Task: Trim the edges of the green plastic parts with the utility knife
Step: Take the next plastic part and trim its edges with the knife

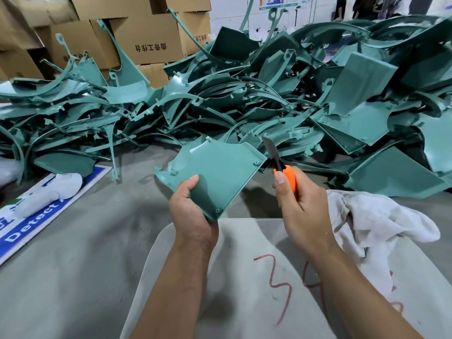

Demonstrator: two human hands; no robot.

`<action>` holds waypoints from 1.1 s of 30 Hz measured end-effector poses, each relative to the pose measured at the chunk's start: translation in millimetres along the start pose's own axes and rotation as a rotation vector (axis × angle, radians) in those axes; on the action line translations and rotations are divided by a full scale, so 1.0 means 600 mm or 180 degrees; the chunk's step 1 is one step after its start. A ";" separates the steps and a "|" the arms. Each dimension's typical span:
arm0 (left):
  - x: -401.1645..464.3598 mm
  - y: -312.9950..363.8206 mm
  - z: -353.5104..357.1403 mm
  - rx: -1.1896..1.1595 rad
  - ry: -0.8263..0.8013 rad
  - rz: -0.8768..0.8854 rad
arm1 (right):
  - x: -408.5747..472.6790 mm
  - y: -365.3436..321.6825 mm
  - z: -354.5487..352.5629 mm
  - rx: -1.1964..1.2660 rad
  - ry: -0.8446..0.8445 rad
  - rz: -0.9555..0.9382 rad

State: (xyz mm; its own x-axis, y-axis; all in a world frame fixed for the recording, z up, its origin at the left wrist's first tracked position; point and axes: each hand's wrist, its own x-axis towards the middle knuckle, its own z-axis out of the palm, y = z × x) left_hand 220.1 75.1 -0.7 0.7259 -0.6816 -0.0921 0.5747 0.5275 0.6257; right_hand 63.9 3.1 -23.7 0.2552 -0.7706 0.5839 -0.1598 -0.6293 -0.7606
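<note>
My left hand (193, 211) grips the near corner of a flat, fan-shaped green plastic part (217, 165), holding it up over the grey floor. My right hand (298, 206) grips an orange utility knife (281, 165) with its blade extended and pointing up. The blade stands just beside the part's right edge, a small gap apart from it. A big heap of green plastic parts (269, 94) fills the floor behind, from left to right.
Cardboard boxes (146, 37) are stacked behind the heap at the left. A white cloth (374, 228) lies at my right on a grey board (244, 289) marked with red writing. A blue and white sign (31, 221) and a white glove (49, 194) lie on the floor at left.
</note>
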 end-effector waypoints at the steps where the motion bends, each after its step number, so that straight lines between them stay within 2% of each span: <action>1: -0.001 0.000 0.001 -0.0002 0.0020 0.0000 | 0.000 0.001 0.001 -0.0063 -0.0043 -0.0065; 4: -0.002 0.001 0.003 -0.0060 0.0059 -0.0024 | -0.001 0.000 0.002 -0.0115 -0.0173 -0.0116; 9: -0.005 0.007 0.007 -0.0303 0.0030 -0.0092 | 0.005 0.002 -0.002 0.0365 -0.0012 0.0288; 16: -0.010 0.011 0.012 -0.0367 0.0056 -0.0182 | -0.005 -0.012 -0.001 0.0316 -0.0370 -0.0059; 22: -0.011 0.017 0.013 -0.0411 0.0025 -0.0178 | 0.004 -0.006 -0.006 0.0658 -0.0114 0.0274; 27: -0.010 0.017 0.011 -0.0419 0.0044 -0.0178 | -0.005 -0.014 0.001 0.0861 -0.0510 0.0137; 31: -0.011 0.019 0.008 -0.0311 0.0009 -0.0137 | 0.008 -0.007 0.000 0.0922 -0.0158 0.0826; 33: -0.010 0.020 0.008 -0.0234 0.0005 -0.0113 | 0.013 -0.007 -0.007 0.1366 0.0009 0.1171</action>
State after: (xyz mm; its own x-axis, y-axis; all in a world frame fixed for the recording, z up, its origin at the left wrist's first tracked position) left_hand 220.6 82.8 11.0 0.7052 -0.6997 -0.1145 0.6261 0.5389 0.5635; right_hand 62.8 -0.5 -15.1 0.2534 -0.9321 0.2589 0.1645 -0.2222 -0.9610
